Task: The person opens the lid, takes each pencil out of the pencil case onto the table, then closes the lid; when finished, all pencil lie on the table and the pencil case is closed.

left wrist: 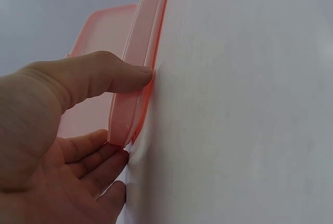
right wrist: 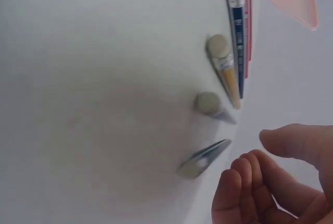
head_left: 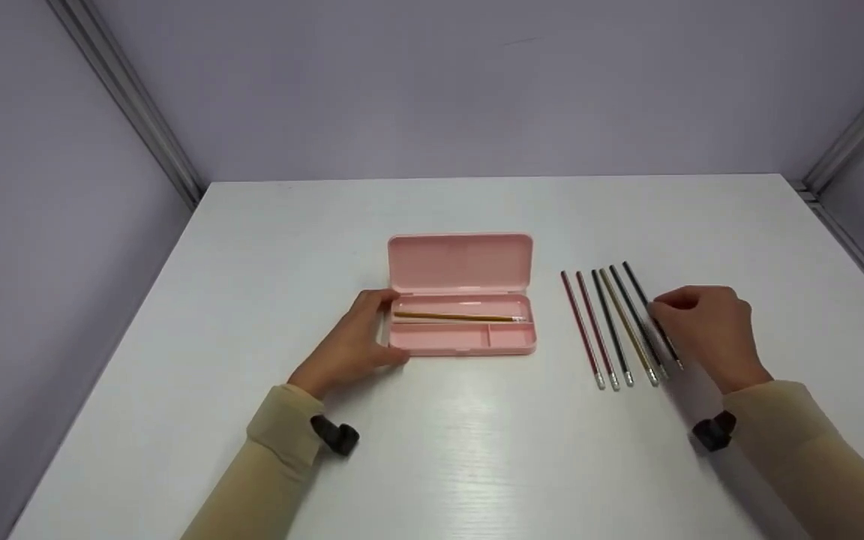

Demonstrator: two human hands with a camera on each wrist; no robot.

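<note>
An open pink pencil case (head_left: 511, 341) lies mid-table with its lid (head_left: 460, 262) raised; a yellow pencil (head_left: 454, 317) lies in its long compartment. My left hand (head_left: 391, 328) grips the case's left end, thumb at the front corner and fingers behind. In the left wrist view the thumb (left wrist: 125, 76) presses on the case rim (left wrist: 130, 52). To the right, several pencils (head_left: 612, 330) lie in a row. My right hand (head_left: 661, 307) hovers over the rightmost black pencil (right wrist: 205, 157), and its curled fingers (right wrist: 244, 182) hold nothing.
The white table (head_left: 477, 450) is boxed in by grey walls at the back and both sides. Metal frame rails (head_left: 132, 97) run along the corners. A black wrist-camera mount (head_left: 336, 436) sits on each sleeve.
</note>
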